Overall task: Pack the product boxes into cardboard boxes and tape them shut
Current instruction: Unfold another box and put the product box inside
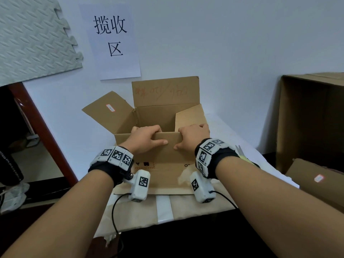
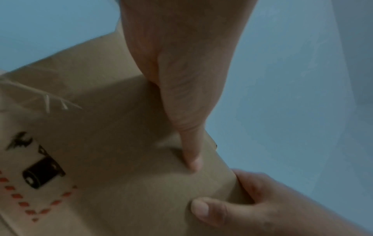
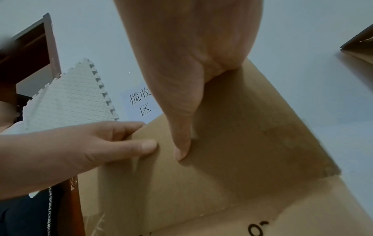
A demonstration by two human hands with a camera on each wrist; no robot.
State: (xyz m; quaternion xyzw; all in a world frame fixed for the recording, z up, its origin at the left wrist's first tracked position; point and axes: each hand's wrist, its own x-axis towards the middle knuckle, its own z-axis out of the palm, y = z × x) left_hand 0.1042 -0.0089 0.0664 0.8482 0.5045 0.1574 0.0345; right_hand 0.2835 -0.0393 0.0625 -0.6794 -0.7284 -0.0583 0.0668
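Nearest me, both forearms reach forward over the table, wrists level. My left hand and right hand sit side by side on the near flap of the open cardboard box, each pinching its top edge: thumbs pressed on the outer face, fingers hooked over the inside. The flap's long edge runs left to right across my reach, and both hands are equally close to it. The box stands in front of me against the wall, its far flap upright, side flaps splayed. I judge folding comes next. I see no product boxes inside.
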